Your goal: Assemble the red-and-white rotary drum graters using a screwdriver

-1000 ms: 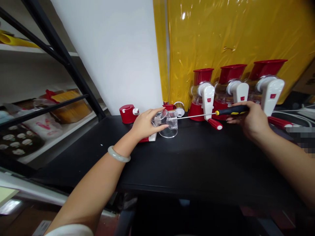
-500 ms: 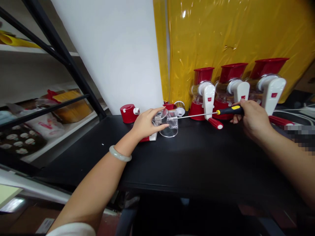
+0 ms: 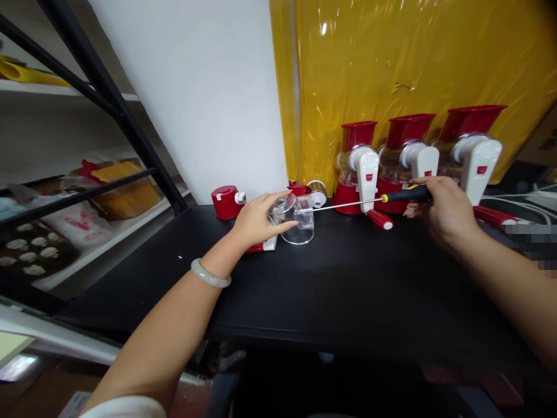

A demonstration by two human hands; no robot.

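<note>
My left hand (image 3: 264,217) is closed round a clear plastic grater body (image 3: 299,233) on the black table, thumb in front and fingers behind. My right hand (image 3: 450,209) grips the black and yellow handle of a long screwdriver (image 3: 353,204). Its shaft runs leftward, nearly level, and the tip meets the side of the clear body; the exact contact is hard to make out. Behind the clear body lies a metal grating drum (image 3: 317,193) with a white end. A red base (image 3: 226,202) with a white knob stands left of my left hand. Partly under that hand is a red and white crank handle (image 3: 264,245).
Several assembled rotary graters (image 3: 368,168) with red hoppers and white cranks line the back right. Behind them hangs yellow plastic wrapping (image 3: 413,64), beside a white panel (image 3: 195,93). White cables (image 3: 526,203) lie at right. A black-framed shelf (image 3: 130,130) holds bags at left.
The screwdriver handle has turned slightly in my right hand, its yellow patch now mostly out of sight. My left hand keeps its hold on the clear body. The view has shifted a little.
</note>
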